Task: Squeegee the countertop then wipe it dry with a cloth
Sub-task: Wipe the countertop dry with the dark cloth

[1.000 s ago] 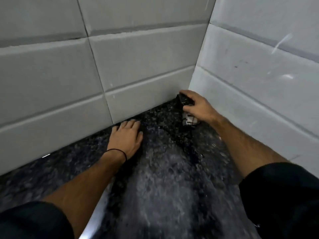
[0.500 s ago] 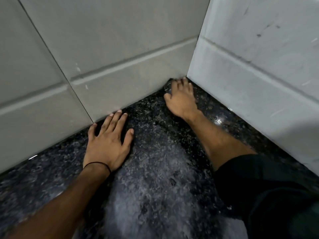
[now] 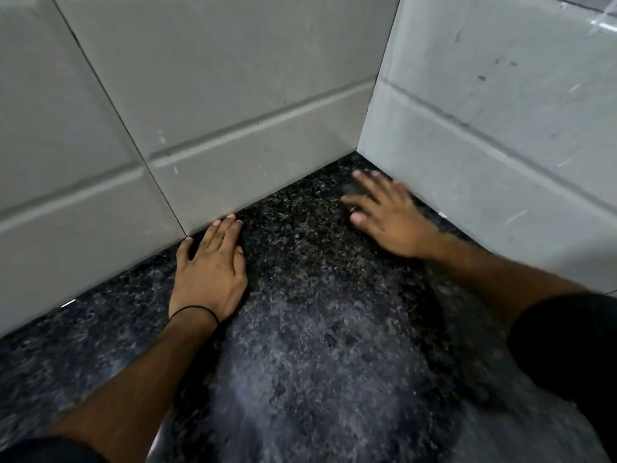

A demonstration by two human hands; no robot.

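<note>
The dark speckled countertop [image 3: 317, 345] meets grey tiled walls in a corner at the upper right. My left hand [image 3: 210, 272] lies flat on the counter, fingertips against the back wall, with a thin black band on the wrist. Close to the corner, my right hand [image 3: 390, 218] is blurred, its fingers spread and straight on the counter. A small dark blurred thing [image 3: 350, 190] shows under its fingers; I cannot tell what it is. No squeegee is in view.
The back tiled wall [image 3: 233, 111] and the right tiled wall [image 3: 500, 145] close in the corner. A pale, hazy patch covers the counter in the near middle [image 3: 283, 379]. My dark sleeves show at the bottom left and right edges.
My right hand gripped a black object a second ago; it then pressed into the corner and has now slid back toward me with fingers spread. My left hand stayed flat by the wall.
</note>
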